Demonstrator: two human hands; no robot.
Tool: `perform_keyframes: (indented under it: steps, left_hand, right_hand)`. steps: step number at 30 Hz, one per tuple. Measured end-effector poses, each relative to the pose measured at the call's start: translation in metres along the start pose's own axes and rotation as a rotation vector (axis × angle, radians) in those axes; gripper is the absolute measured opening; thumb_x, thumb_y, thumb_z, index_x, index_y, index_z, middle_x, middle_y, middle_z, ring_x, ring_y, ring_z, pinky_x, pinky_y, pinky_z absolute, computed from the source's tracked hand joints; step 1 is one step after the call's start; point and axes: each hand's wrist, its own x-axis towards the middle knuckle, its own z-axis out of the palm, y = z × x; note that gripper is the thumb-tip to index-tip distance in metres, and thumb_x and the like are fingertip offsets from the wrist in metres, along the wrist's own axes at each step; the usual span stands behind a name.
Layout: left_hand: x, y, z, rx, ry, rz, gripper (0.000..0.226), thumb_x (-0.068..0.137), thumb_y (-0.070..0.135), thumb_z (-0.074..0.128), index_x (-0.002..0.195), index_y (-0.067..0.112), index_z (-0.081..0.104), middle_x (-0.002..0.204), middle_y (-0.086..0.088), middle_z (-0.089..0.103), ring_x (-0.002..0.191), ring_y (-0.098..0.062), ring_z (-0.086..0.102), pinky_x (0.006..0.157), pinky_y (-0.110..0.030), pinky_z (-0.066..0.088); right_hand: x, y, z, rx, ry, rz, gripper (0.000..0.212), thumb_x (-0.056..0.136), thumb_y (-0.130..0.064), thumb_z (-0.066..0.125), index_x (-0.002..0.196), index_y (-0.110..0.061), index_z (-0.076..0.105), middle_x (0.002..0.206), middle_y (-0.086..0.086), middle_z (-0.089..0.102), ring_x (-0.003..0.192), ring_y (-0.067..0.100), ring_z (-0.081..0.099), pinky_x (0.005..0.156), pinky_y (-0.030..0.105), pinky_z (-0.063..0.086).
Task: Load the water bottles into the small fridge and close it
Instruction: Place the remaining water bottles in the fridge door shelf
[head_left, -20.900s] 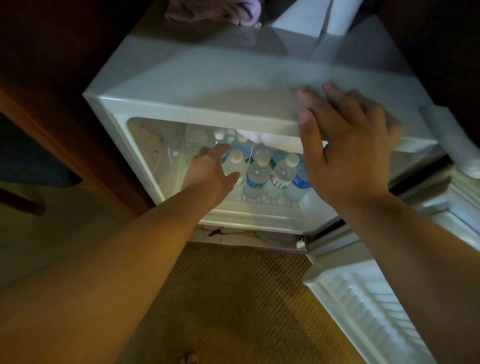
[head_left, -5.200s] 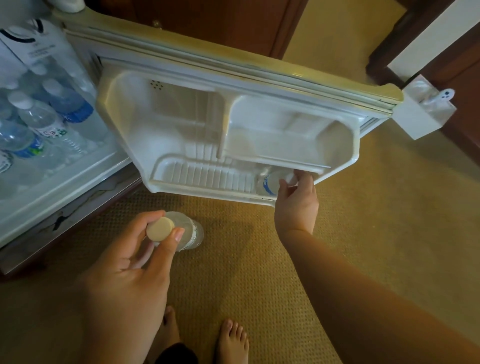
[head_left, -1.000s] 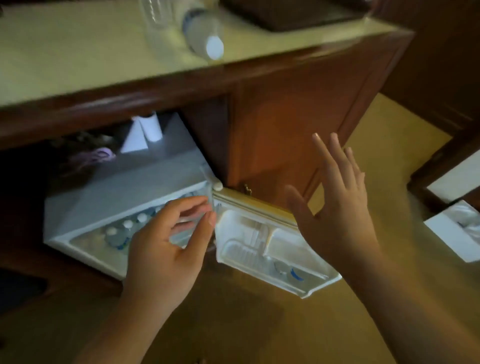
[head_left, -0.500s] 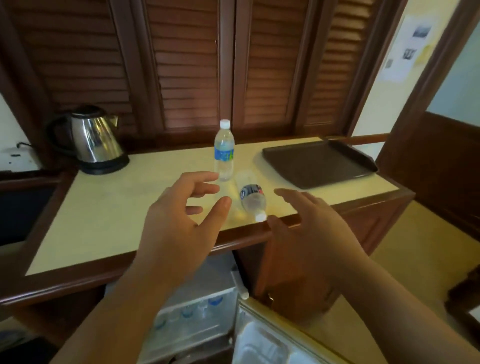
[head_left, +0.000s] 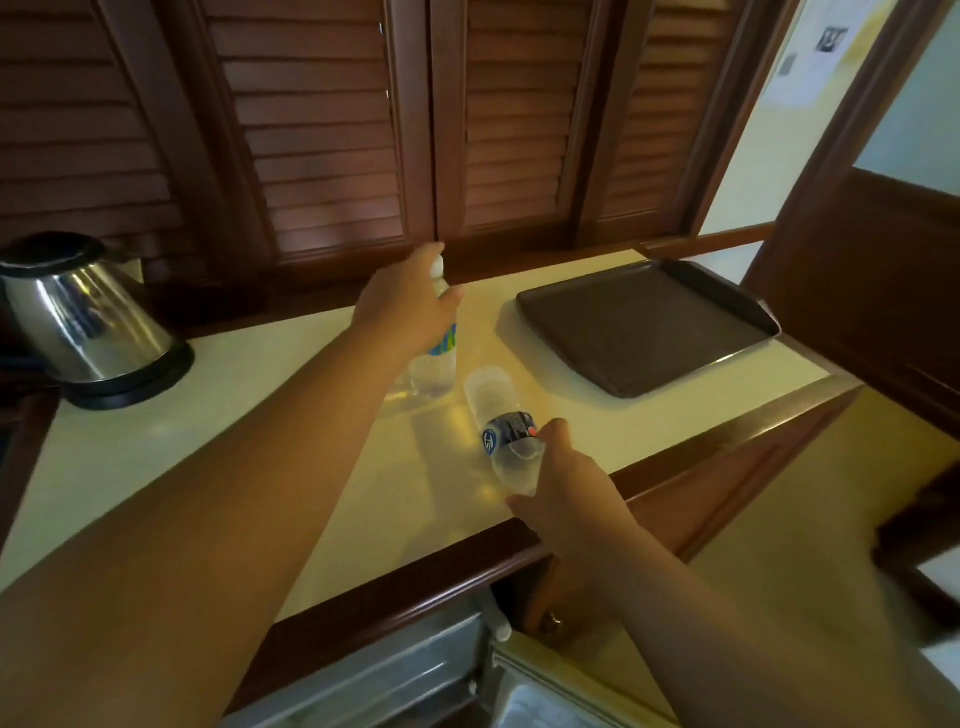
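Note:
An upright water bottle (head_left: 437, 364) with a white cap and blue-green label stands on the cream counter (head_left: 208, 457). My left hand (head_left: 405, 306) grips its upper part. A second bottle (head_left: 501, 423) with a dark blue label lies on its side near the counter's front edge, its neck end under my right hand (head_left: 563, 486), which grips it. Below the counter, the top of the small white fridge (head_left: 395, 670) and the upper edge of its open door (head_left: 566, 686) show at the bottom of the view.
A steel electric kettle (head_left: 85, 319) stands at the counter's left end. A dark brown tray (head_left: 644, 325) lies at the right end. Louvred wooden doors (head_left: 332, 130) rise behind the counter. Carpeted floor (head_left: 810, 519) lies to the right.
Both hands have moved forward from hovering over the counter. The left hand now holds the standing bottle and the right hand holds the lying one.

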Motion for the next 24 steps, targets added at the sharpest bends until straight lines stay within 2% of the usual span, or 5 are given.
perform_keyframes:
  steps: [5,10,15,21,24]
  left_hand:
    - [-0.006,0.002,0.019,-0.047,0.198,0.043,0.031,0.098,0.039,0.066,0.127,0.03,0.059,0.118,-0.005,0.072,0.109,-0.031,0.067,0.077,-0.032,0.04]
    - [-0.062,0.022,0.015,-0.114,0.282,0.146,0.021,0.099,0.043,0.064,0.119,0.035,0.063,0.111,0.007,0.073,0.102,-0.018,0.069,0.074,-0.028,0.048]
    - [-0.169,0.054,-0.013,-0.221,0.347,0.192,0.027,0.098,0.048,0.066,0.119,0.031,0.063,0.104,0.015,0.071,0.095,-0.005,0.07,0.075,-0.031,0.062]
    - [-0.314,0.061,-0.02,-0.257,0.41,0.19,0.032,0.096,0.05,0.07,0.117,0.026,0.067,0.104,0.013,0.074,0.091,-0.003,0.073,0.072,-0.032,0.062]
    - [-0.375,0.051,-0.001,-0.279,0.342,0.2,0.028,0.098,0.042,0.072,0.115,0.02,0.07,0.107,0.011,0.075,0.09,-0.003,0.074,0.071,-0.021,0.058]
  right_hand:
    - [-0.007,0.015,-0.002,0.079,0.101,-0.019,0.05,0.093,-0.021,0.069,0.13,-0.025,0.036,0.112,0.005,0.064,0.092,0.023,0.064,0.075,0.039,0.057]
    - [-0.047,0.039,-0.013,0.292,0.495,-0.132,0.033,0.093,-0.025,0.074,0.12,-0.02,0.057,0.111,-0.002,0.059,0.086,-0.004,0.057,0.065,0.009,0.046]
    - [-0.123,0.06,-0.036,0.328,0.77,-0.269,0.03,0.094,-0.03,0.074,0.121,-0.019,0.068,0.106,-0.005,0.055,0.091,-0.015,0.054,0.071,0.001,0.043]
    - [-0.214,0.118,-0.027,0.254,0.8,-0.343,0.031,0.095,-0.034,0.068,0.117,-0.013,0.071,0.098,-0.003,0.054,0.071,0.006,0.053,0.062,0.009,0.041]
    - [-0.245,0.152,0.011,0.243,0.709,-0.301,0.031,0.093,-0.038,0.068,0.113,-0.015,0.073,0.093,-0.005,0.053,0.064,0.009,0.052,0.061,0.011,0.041]
